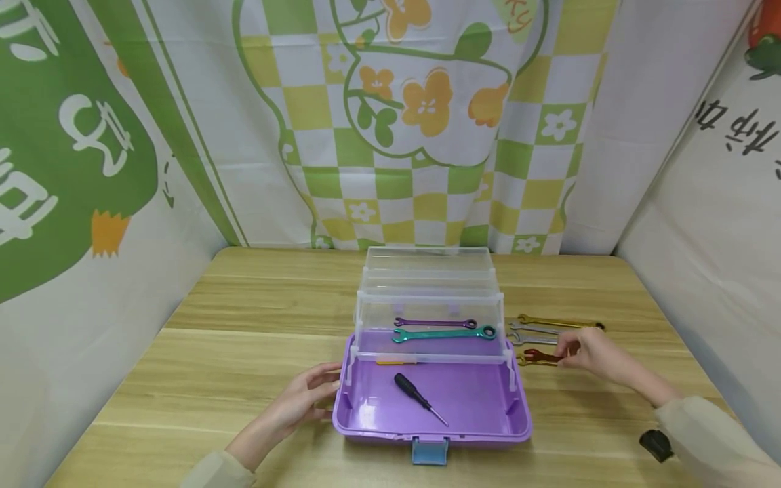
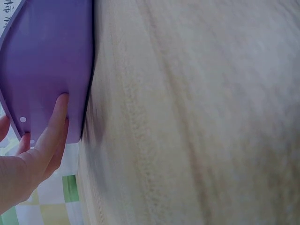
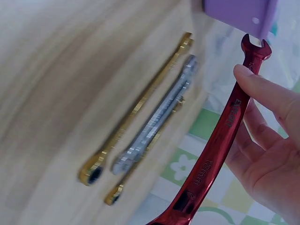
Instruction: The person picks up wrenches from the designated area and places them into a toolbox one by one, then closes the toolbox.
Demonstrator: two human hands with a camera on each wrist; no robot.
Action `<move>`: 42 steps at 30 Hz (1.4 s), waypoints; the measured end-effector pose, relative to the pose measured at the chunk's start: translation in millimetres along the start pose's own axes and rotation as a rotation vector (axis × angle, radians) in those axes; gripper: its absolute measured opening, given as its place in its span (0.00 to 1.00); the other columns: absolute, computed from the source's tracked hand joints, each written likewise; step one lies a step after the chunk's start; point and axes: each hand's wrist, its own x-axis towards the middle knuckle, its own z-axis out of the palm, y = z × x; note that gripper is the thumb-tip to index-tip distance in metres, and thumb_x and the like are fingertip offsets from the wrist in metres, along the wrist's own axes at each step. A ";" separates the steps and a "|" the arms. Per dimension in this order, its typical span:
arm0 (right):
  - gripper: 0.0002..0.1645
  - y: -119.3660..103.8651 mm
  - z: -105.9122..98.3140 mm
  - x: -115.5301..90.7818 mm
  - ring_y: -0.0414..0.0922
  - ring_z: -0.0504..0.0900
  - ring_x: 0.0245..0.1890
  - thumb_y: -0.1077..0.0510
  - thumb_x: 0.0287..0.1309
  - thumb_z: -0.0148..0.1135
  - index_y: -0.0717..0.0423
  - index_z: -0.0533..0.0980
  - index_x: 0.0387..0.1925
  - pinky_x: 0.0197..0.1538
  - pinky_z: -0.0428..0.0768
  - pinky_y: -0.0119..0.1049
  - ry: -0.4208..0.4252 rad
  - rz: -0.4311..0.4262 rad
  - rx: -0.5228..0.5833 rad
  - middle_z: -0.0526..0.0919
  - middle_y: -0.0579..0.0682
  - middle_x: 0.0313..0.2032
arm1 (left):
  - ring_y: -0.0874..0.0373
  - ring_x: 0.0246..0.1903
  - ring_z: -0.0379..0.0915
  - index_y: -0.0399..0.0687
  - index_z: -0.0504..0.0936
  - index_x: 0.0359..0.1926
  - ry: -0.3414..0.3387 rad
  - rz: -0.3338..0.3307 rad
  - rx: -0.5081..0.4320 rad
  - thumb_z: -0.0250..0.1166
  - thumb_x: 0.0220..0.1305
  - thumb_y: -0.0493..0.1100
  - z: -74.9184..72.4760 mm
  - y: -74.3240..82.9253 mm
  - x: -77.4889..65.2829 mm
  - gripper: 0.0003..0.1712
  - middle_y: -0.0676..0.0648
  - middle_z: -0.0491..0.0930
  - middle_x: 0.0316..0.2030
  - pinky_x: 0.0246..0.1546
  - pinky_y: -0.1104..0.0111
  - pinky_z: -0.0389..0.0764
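A purple toolbox (image 1: 476, 407) stands with its clear lid and tray raised. My left hand (image 1: 299, 400) touches the box's left outer wall, its extended fingertips lying on the purple plastic in the left wrist view. To the right of the box, my right hand (image 1: 588, 352) pinches a red combination wrench (image 3: 220, 136) between thumb and fingers, raised over the table with its open end toward the box. A purple wrench (image 1: 433, 323) and a teal wrench (image 1: 442, 334) lie in the clear tray (image 1: 427, 357). On the box floor is a black-handled screwdriver (image 1: 410, 390).
Beside the box on the right lie a long gold wrench (image 1: 558, 321), silver wrenches (image 1: 537, 339) and another gold wrench (image 3: 136, 112). A small black object (image 1: 655, 444) is near the right sleeve. A blue latch (image 1: 430, 452) hangs at the box front. Printed curtains (image 1: 427, 196) enclose the table.
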 end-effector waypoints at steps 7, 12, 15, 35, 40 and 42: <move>0.08 -13.0 -12.4 10.3 0.31 0.70 0.20 0.68 0.39 0.66 0.56 0.75 0.20 0.19 0.73 0.26 -0.029 0.038 -0.015 0.77 0.41 0.20 | 0.41 0.50 0.66 0.28 0.50 0.62 -0.008 0.009 0.012 0.55 0.61 0.42 -0.2 1.1 -0.1 0.35 0.26 0.54 0.59 0.45 0.52 0.75; 0.06 -22.8 -18.4 18.6 0.32 0.72 0.21 0.66 0.43 0.65 0.55 0.76 0.22 0.20 0.74 0.27 -0.054 0.068 -0.021 0.77 0.41 0.21 | 0.42 0.50 0.67 0.28 0.51 0.62 0.000 0.003 0.007 0.55 0.60 0.42 -0.1 0.8 -0.4 0.35 0.26 0.54 0.59 0.45 0.52 0.76; 0.06 -29.3 -20.3 24.4 0.32 0.72 0.21 0.67 0.43 0.65 0.55 0.76 0.22 0.21 0.75 0.27 -0.060 0.074 -0.027 0.78 0.42 0.22 | 0.41 0.50 0.66 0.28 0.51 0.61 0.000 0.005 0.002 0.55 0.60 0.42 -0.6 0.5 -0.3 0.35 0.26 0.54 0.59 0.45 0.52 0.76; 0.05 -64.9 -12.8 79.9 0.35 0.73 0.21 0.67 0.42 0.66 0.57 0.77 0.22 0.23 0.76 0.27 -0.147 0.022 -0.013 0.79 0.44 0.21 | 0.42 0.50 0.67 0.28 0.51 0.61 0.004 0.007 0.001 0.54 0.61 0.41 0.1 2.2 -1.0 0.35 0.26 0.55 0.59 0.44 0.52 0.76; 0.04 -74.3 -7.8 93.4 0.37 0.74 0.22 0.65 0.44 0.65 0.58 0.76 0.23 0.24 0.76 0.28 -0.178 0.007 -0.012 0.78 0.42 0.22 | 0.42 0.50 0.67 0.28 0.51 0.61 0.009 0.003 0.002 0.54 0.61 0.41 0.6 2.8 -0.8 0.34 0.26 0.55 0.59 0.44 0.52 0.76; 0.05 -78.0 -5.5 98.1 0.37 0.74 0.21 0.65 0.44 0.65 0.57 0.76 0.23 0.23 0.76 0.28 -0.182 -0.008 -0.007 0.78 0.42 0.21 | 0.42 0.50 0.67 0.28 0.51 0.61 0.008 0.000 0.001 0.54 0.61 0.41 0.5 2.0 -0.4 0.34 0.26 0.55 0.59 0.44 0.52 0.76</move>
